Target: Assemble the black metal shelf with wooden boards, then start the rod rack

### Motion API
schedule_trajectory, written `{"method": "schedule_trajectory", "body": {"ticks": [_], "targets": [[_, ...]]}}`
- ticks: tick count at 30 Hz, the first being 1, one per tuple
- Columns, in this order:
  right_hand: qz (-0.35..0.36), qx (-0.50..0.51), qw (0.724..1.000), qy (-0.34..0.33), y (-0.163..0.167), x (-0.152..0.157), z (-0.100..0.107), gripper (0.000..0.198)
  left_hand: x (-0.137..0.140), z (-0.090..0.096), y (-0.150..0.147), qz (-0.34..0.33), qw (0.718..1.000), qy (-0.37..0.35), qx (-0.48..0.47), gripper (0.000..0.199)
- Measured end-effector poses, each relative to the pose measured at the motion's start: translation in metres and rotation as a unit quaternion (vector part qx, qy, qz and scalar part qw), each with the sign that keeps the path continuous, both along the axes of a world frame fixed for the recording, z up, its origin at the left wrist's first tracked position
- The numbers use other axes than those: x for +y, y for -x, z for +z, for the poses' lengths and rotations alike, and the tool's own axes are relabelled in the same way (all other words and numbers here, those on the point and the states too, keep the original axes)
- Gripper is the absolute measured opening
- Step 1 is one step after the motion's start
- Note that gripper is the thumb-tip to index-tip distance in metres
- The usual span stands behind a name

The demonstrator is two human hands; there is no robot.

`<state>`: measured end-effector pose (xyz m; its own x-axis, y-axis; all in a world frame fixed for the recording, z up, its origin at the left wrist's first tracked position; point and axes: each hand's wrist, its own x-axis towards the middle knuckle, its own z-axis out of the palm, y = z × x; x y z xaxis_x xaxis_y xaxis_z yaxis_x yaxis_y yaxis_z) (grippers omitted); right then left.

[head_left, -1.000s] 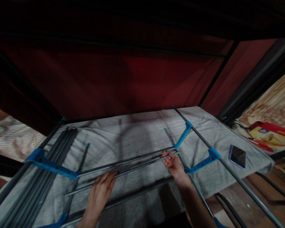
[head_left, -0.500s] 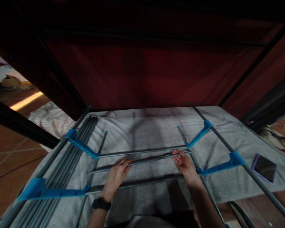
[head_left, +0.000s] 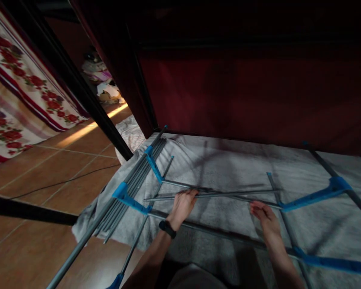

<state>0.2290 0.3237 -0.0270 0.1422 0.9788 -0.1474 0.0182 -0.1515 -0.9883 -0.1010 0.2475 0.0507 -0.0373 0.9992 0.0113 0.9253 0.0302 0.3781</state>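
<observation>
My left hand (head_left: 183, 205), with a dark band on the wrist, is closed on a loose grey metal tube (head_left: 240, 193). This tube lies at a slant across a fixed crossbar of the rack frame. Palm partly up and fingers loosely extended, my right hand (head_left: 265, 218) is off the tube, with its fingertips close to the crossbar (head_left: 270, 204). Blue plastic brackets (head_left: 311, 196) on the right and blue brackets (head_left: 135, 202) on the left join the grey poles of the frame. Another crossbar (head_left: 210, 232) runs nearer to me, beneath both forearms.
Several grey tubes (head_left: 132, 184) lie bundled at the left on a grey cloth (head_left: 234, 168). A dark red panel (head_left: 228, 100) stands behind. Black bars (head_left: 33, 210) and tiled floor (head_left: 48, 176) are at left, with a floral cloth (head_left: 24, 92) further off.
The view has swung left. The loose tube has tilted from between the crossbars to lie across the far one. My right hand has let go of it; my left hand is still on it.
</observation>
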Motion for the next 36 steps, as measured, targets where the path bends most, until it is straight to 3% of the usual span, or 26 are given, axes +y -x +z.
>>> {"method": "schedule_trajectory", "body": {"ticks": [2, 4, 9, 14, 17, 22, 27, 31, 36], "targets": [[0.032, -0.100, 0.994, -0.033, 0.000, 0.004, -0.005, 0.029, 0.003, 0.005, 0.003, 0.019, 1.000, -0.001, 0.006, 0.023], [0.055, -0.220, 0.969, -0.102, 0.002, 0.006, -0.007, 0.032, 0.008, 0.009, 0.003, 0.033, 0.999, 0.000, 0.023, 0.023], [0.105, -0.416, 0.858, -0.281, 0.019, 0.008, -0.010, 0.041, 0.028, 0.011, -0.004, 0.035, 0.997, 0.011, 0.063, 0.023], [0.129, -0.526, 0.774, -0.328, 0.032, 0.012, -0.015, 0.039, 0.042, 0.011, -0.017, -0.004, 0.996, 0.015, 0.083, 0.019], [0.141, -0.564, 0.744, -0.328, 0.033, 0.016, -0.015, 0.038, 0.045, 0.011, -0.023, -0.001, 0.997, 0.007, 0.077, 0.022], [0.179, -0.590, 0.726, -0.305, 0.032, 0.021, -0.009, 0.036, 0.047, 0.004, -0.024, 0.037, 0.998, 0.019, 0.057, 0.023], [0.206, -0.583, 0.728, -0.297, 0.034, 0.024, -0.006, 0.036, 0.046, 0.001, -0.017, 0.089, 0.994, 0.027, 0.050, 0.027], [0.210, -0.577, 0.736, -0.287, 0.037, 0.024, -0.005, 0.037, 0.056, 0.004, -0.012, 0.067, 0.996, 0.016, 0.051, 0.029], [0.188, -0.581, 0.739, -0.283, 0.041, 0.022, -0.008, 0.034, 0.086, 0.006, -0.013, -0.005, 0.999, 0.012, 0.049, 0.025]]}}
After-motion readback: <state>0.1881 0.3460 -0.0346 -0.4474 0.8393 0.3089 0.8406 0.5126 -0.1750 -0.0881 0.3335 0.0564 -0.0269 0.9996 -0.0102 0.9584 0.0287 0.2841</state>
